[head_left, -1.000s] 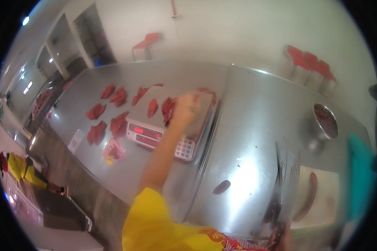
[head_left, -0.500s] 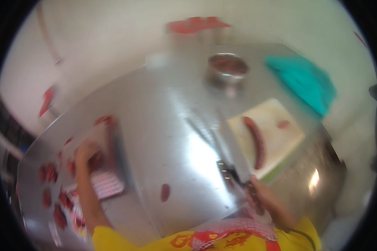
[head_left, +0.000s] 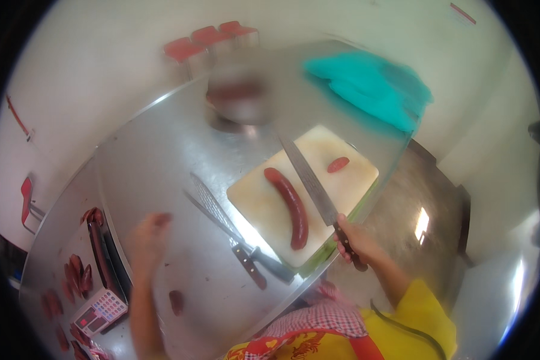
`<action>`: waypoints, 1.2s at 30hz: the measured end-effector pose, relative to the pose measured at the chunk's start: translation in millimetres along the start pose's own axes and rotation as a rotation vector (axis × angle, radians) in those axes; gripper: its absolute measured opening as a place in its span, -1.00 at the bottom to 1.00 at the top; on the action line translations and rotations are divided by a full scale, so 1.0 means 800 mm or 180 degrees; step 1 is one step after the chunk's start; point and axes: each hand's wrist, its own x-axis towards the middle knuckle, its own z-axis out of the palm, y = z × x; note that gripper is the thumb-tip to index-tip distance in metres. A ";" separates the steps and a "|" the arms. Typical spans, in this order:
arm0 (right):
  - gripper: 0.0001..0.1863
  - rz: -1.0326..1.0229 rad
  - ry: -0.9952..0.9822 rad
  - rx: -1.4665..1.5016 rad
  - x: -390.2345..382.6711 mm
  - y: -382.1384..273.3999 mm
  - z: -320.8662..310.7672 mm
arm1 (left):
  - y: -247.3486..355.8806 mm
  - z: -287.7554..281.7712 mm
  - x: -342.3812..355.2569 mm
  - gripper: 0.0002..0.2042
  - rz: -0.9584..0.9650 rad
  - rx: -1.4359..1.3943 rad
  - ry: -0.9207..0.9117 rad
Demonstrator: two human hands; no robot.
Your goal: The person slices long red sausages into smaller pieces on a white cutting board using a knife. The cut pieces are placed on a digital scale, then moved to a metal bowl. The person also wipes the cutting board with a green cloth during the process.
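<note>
My right hand [head_left: 357,240] is closed on the wooden handle of a long knife [head_left: 306,180], its blade lying diagonally over a cream cutting board [head_left: 342,192]. A whole red sausage [head_left: 289,204] and an oval cut slice [head_left: 338,164] are on the board. My blurred left hand [head_left: 149,243] is over the steel table [head_left: 144,174], left of the board, its fingertips closed on a small dark red piece [head_left: 163,219], probably sausage. Two other knives [head_left: 246,261] lie beside the board. A loose slice [head_left: 176,302] sits nearer me.
A scale [head_left: 102,309] with piles of slices [head_left: 78,276] stands at left. A steel bowl [head_left: 240,96], blurred, and a turquoise cloth or bag [head_left: 369,84] are at the back. Red chairs [head_left: 210,36] line the wall beyond. The table's edge drops to floor at right.
The view has swung right, from the scale to the board. My left hand has moved away from the scale toward the board. The knife in my right hand has come into clearer sight.
</note>
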 end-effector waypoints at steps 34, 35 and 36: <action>-0.47 -0.1309 -0.1716 -0.3572 0.241 -0.096 -0.357 | 0.409 0.404 -0.007 -0.73 -0.0491 0.0893 0.0538; -0.47 -0.1421 -0.1714 -0.3712 0.244 -0.102 -0.360 | 0.408 0.412 -0.010 -0.74 -0.0458 0.0729 0.0701; -0.48 -0.1534 -0.1757 -0.3867 0.247 -0.107 -0.363 | 0.406 0.418 -0.010 -0.75 -0.0315 0.0722 0.0786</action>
